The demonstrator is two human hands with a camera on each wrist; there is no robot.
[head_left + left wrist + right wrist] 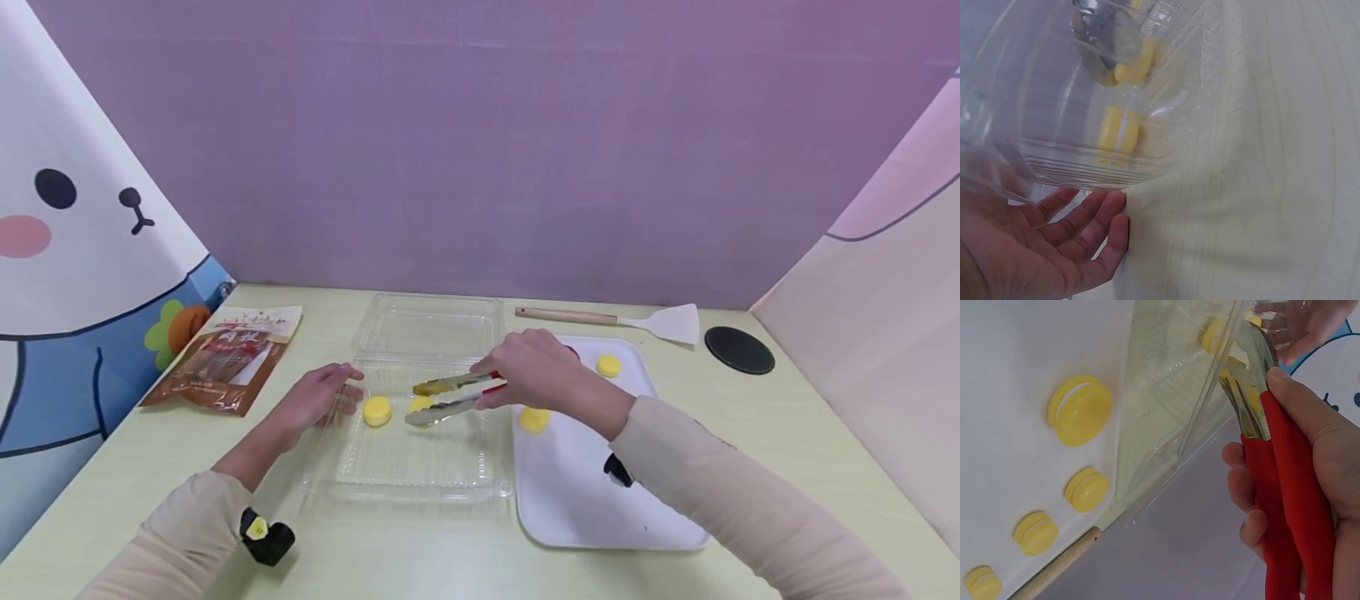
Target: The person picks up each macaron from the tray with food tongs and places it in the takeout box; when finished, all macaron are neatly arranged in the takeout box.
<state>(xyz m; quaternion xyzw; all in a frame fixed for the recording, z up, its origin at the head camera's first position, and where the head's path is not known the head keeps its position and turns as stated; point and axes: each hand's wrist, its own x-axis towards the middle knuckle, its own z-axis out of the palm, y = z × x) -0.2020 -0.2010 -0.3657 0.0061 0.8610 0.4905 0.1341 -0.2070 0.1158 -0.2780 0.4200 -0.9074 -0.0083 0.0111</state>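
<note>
My right hand [534, 367] grips red-handled metal tongs [1254, 381] over the open clear plastic container [420, 475]. The tongs' tips lie inside it, on either side of a yellow macaron [420, 403]. Left of that, another yellow macaron [377, 411] with a white filling stands on the container's floor. At the container's left wall is my left hand [322, 396], its fingers [1094, 225] loosely bent against the outside of the plastic. More macarons [1085, 412] sit on the white tray [600, 508] to the right, partly hidden by my right arm in the head view.
Behind the tray lies a white spatula [671, 323] with a wooden handle. A black round disc [739, 350] is at the far right. A brown-and-white food packet [225, 358] lies at the left. The container's lid [427, 325] is folded back toward the purple wall.
</note>
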